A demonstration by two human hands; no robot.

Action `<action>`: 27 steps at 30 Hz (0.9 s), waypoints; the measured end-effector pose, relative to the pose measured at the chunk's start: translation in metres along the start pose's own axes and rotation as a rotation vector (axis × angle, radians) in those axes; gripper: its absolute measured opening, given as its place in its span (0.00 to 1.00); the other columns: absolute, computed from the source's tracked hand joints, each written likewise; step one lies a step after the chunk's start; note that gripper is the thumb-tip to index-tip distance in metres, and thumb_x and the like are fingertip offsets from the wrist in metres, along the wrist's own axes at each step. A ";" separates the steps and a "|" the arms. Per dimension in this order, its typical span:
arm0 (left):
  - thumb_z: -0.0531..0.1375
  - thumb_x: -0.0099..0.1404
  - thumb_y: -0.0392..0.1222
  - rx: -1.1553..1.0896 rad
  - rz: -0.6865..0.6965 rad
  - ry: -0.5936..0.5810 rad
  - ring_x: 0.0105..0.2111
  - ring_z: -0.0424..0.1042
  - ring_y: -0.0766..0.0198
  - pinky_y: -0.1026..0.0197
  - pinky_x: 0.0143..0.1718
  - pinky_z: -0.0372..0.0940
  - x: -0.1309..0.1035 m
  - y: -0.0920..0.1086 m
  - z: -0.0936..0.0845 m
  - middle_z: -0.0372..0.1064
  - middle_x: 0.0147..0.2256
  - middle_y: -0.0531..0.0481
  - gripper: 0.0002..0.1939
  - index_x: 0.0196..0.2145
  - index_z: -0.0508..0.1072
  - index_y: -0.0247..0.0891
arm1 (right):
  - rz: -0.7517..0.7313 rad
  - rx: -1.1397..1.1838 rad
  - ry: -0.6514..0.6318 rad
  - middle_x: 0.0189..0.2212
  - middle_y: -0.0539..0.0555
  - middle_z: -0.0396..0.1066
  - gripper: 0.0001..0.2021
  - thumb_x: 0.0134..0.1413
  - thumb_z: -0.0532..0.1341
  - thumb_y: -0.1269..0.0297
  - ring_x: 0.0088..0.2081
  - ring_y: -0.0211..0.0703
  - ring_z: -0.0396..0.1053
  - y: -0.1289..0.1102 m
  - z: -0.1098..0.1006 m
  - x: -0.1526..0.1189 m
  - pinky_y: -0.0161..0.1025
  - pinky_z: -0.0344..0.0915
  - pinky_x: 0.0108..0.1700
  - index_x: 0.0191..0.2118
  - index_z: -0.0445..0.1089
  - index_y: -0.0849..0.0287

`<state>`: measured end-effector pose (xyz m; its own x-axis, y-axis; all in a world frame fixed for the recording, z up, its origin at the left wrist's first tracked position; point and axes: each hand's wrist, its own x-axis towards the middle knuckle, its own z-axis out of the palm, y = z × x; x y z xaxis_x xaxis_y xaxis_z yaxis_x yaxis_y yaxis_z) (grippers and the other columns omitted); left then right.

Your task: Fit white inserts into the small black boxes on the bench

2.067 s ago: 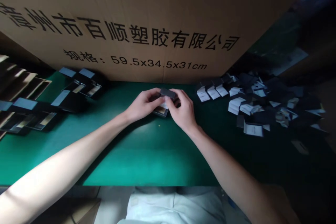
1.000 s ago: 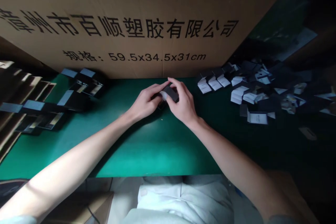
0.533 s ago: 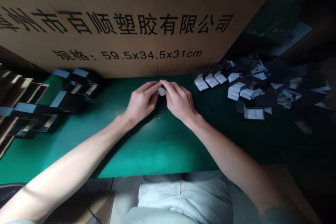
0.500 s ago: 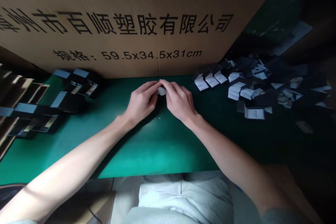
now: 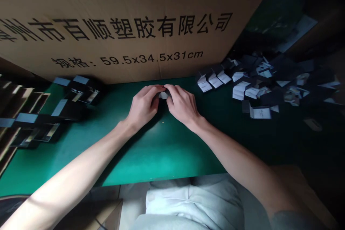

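Both hands meet at the middle of the green table [image 5: 161,151], close to the large cardboard carton. A small pale piece [image 5: 163,95], mostly covered by the fingers, sits between them. My left hand [image 5: 144,104] curls round its left side, thumb tucked in. From the right, my right hand [image 5: 184,106] closes on the same piece, and the fingertips of both hands nearly touch at the top. The piece's full shape is hidden.
The printed carton [image 5: 129,3] stands behind the hands. Black boxes with pale flaps [image 5: 78,111] lie at the left beside stacked wooden-looking strips [image 5: 24,97]. A pile of opened dark-and-white small boxes [image 5: 260,113] covers the right back.
The view has shifted slightly. The hands keep nearly the same pose round the small piece, which shows a little lower left between the fingers.
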<state>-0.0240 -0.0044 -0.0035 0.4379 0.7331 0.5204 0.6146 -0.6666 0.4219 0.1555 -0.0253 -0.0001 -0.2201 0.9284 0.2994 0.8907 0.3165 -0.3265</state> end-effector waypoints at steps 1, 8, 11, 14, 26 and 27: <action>0.53 0.68 0.29 -0.008 -0.021 -0.016 0.55 0.79 0.55 0.55 0.57 0.73 0.000 0.001 0.000 0.80 0.55 0.42 0.20 0.52 0.77 0.38 | -0.001 0.000 -0.002 0.55 0.62 0.79 0.22 0.73 0.52 0.73 0.52 0.51 0.78 0.001 0.000 0.000 0.40 0.72 0.51 0.66 0.71 0.59; 0.56 0.66 0.32 0.006 -0.140 -0.070 0.53 0.78 0.52 0.53 0.56 0.72 0.002 0.002 0.002 0.80 0.52 0.42 0.21 0.54 0.77 0.37 | -0.031 0.058 -0.031 0.58 0.59 0.77 0.26 0.70 0.54 0.73 0.56 0.51 0.76 0.009 0.008 0.001 0.43 0.73 0.56 0.70 0.67 0.57; 0.56 0.66 0.32 0.037 -0.170 -0.099 0.49 0.79 0.52 0.54 0.51 0.73 0.002 0.000 0.003 0.81 0.48 0.43 0.22 0.56 0.77 0.37 | -0.041 0.082 -0.019 0.58 0.60 0.76 0.26 0.69 0.55 0.74 0.58 0.52 0.74 0.011 0.012 0.001 0.45 0.73 0.59 0.70 0.67 0.59; 0.56 0.67 0.33 0.065 -0.180 -0.125 0.45 0.78 0.52 0.55 0.46 0.72 0.003 -0.001 0.003 0.81 0.44 0.44 0.22 0.56 0.77 0.37 | -0.054 0.088 -0.012 0.58 0.61 0.76 0.27 0.68 0.54 0.75 0.57 0.53 0.74 0.011 0.013 0.001 0.46 0.72 0.60 0.70 0.66 0.60; 0.55 0.67 0.33 0.123 -0.204 -0.156 0.42 0.76 0.52 0.56 0.42 0.70 0.005 -0.001 0.001 0.78 0.39 0.45 0.20 0.54 0.76 0.39 | -0.043 0.027 -0.038 0.53 0.61 0.78 0.24 0.71 0.50 0.75 0.54 0.53 0.73 0.004 0.010 0.004 0.45 0.71 0.55 0.67 0.67 0.60; 0.55 0.68 0.33 0.125 -0.194 -0.160 0.42 0.76 0.51 0.55 0.43 0.71 0.005 -0.002 0.001 0.78 0.39 0.44 0.20 0.55 0.76 0.39 | -0.043 0.031 -0.040 0.53 0.61 0.78 0.24 0.71 0.50 0.75 0.54 0.53 0.73 0.004 0.011 0.004 0.45 0.71 0.55 0.68 0.65 0.61</action>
<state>-0.0223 0.0004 -0.0025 0.3960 0.8640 0.3109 0.7688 -0.4971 0.4023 0.1543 -0.0181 -0.0101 -0.2740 0.9206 0.2783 0.8676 0.3615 -0.3415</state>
